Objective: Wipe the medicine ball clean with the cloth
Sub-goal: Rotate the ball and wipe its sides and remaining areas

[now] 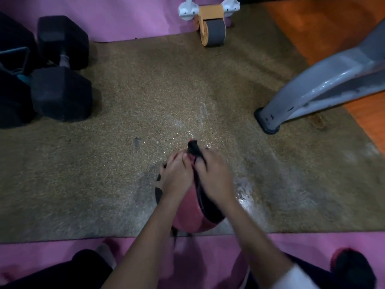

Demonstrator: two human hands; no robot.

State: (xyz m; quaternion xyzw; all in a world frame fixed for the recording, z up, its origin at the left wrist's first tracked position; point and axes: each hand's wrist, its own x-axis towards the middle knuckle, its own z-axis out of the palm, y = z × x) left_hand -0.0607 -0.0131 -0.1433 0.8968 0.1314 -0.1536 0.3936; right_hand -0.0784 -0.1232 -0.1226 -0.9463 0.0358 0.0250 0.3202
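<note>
You are on a speckled brown rubber gym mat (145, 90) that fills the middle of the frame, wet and shining in patches right of centre, with pink flooring along the bottom edge. Both sets of fingers are curled shut around a dark, twisted cloth (193, 148) just above the frame's centre-bottom; it sticks up between your left hand (176, 176) and right hand (215, 177), which touch each other, so you look to be wringing or bunching it. The cloth is soft and probably damp, so expect it to slip and sag; keep it wadded in one palm.

Directly under your wrists sits the pink and black round medicine ball (187, 213), resting on the mat at its near edge. Judge it heavy, firm and inclined to roll, perhaps slick where wet. Steady it with a flat palm on top and wipe with the other, turning it instead of lifting.

Outward: black hexagonal dumbbells (60, 69) at upper left, an orange and grey ab roller (212, 28) at top centre, a grey machine leg (312, 88) at right.
</note>
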